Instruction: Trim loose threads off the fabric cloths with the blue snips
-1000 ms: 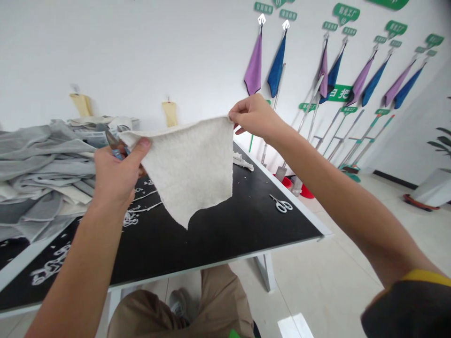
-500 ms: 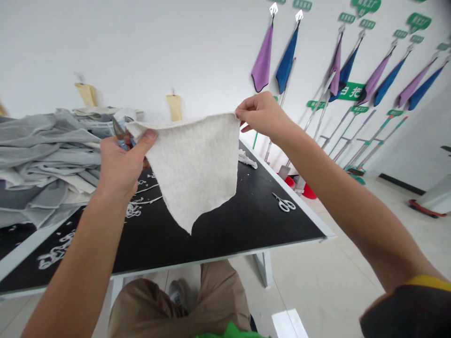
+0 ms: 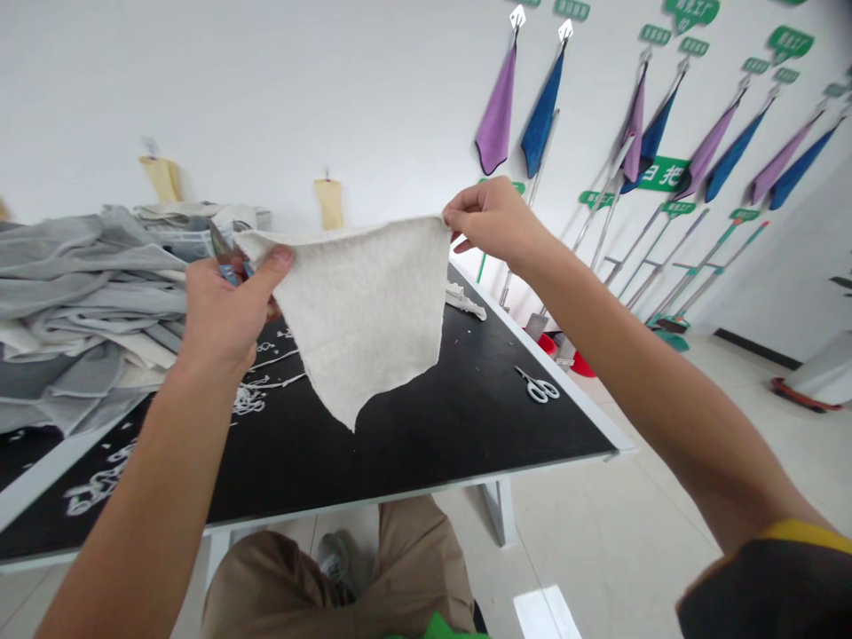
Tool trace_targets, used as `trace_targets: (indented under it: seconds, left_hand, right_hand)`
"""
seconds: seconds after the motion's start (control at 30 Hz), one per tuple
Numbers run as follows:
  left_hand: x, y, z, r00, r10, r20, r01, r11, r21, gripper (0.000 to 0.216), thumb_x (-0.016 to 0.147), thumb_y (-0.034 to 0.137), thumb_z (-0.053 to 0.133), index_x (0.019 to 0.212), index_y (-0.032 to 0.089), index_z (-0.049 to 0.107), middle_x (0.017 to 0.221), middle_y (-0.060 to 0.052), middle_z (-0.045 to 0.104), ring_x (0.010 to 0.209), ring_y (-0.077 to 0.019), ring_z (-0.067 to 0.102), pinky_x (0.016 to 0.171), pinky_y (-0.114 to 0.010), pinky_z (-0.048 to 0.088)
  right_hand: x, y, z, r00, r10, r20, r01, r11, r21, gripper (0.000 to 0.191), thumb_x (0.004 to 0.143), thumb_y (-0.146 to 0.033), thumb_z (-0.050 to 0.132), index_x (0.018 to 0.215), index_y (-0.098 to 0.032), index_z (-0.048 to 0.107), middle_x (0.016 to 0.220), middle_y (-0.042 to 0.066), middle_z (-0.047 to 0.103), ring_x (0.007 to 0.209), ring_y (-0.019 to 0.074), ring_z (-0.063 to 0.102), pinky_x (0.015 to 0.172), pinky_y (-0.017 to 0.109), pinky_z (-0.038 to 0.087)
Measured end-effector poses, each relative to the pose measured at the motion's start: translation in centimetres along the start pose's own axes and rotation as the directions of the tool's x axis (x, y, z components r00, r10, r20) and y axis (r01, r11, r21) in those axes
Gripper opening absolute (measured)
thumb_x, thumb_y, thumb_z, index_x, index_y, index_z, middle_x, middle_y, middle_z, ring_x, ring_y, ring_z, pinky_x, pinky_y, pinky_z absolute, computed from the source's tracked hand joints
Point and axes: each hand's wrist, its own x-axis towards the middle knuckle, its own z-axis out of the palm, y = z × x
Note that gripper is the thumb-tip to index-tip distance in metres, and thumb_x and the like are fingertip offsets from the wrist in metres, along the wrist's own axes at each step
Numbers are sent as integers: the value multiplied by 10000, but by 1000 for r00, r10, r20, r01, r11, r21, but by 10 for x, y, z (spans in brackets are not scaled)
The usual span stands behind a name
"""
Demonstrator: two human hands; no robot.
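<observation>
A cream-coloured piece of cloth (image 3: 373, 306) hangs stretched between my two hands above the black table (image 3: 399, 453), its lower edge tapering to a point. My left hand (image 3: 230, 302) pinches the cloth's upper left corner between thumb and fingers. Scissors with blue handles (image 3: 230, 271) are also kept in that hand, blades pointing up; the fingers partly hide them. My right hand (image 3: 489, 217) pinches the upper right corner with thumb and forefinger. A second pair of scissors, with white handles (image 3: 540, 389), lies on the table to the right.
A heap of grey and cream cloth (image 3: 86, 302) fills the table's left side. Thin white scraps (image 3: 99, 488) lie near it, and a cream strip (image 3: 466, 302) lies behind the held cloth. Purple and blue towels (image 3: 496, 115) and long-handled tools hang or lean along the wall.
Both hands have shifted very slightly left with the cloth. Its lower point has swung a little up and left. The grip of each hand looks the same.
</observation>
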Motion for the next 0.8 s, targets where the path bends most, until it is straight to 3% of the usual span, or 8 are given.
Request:
trace_targets:
  seconds: [0.23,0.43,0.8]
  left_hand:
    - [4,2,-1,999,24,-22,-24,1000,7,348,584,282,842,826,88,683,789,-39,646,525,-69,541,445,-185,467]
    - [3,7,2,999,40,-21,-41,998,-47,324,586,210,832,866,89,723,792,-44,676,689,-149,663,698,-331,592]
    - [3,6,-2,998,59,-8,-59,998,-16,370,589,274,856,865,79,706,812,-64,670,517,-97,582,500,-332,585]
  right_hand:
    - [-3,-7,-2,1000,-1,-13,1,1000,15,125,795,-142,649,686,-192,615,617,18,617,693,174,657,628,282,591]
    - [-4,-9,-3,1000,-9,-5,9,1000,14,161,791,-139,649,648,-197,603,608,17,615,682,170,656,619,278,589]
    - [-7,-12,-3,1000,-16,-12,16,1000,13,185,781,-157,670,615,-202,601,604,12,623,672,165,652,593,270,584]
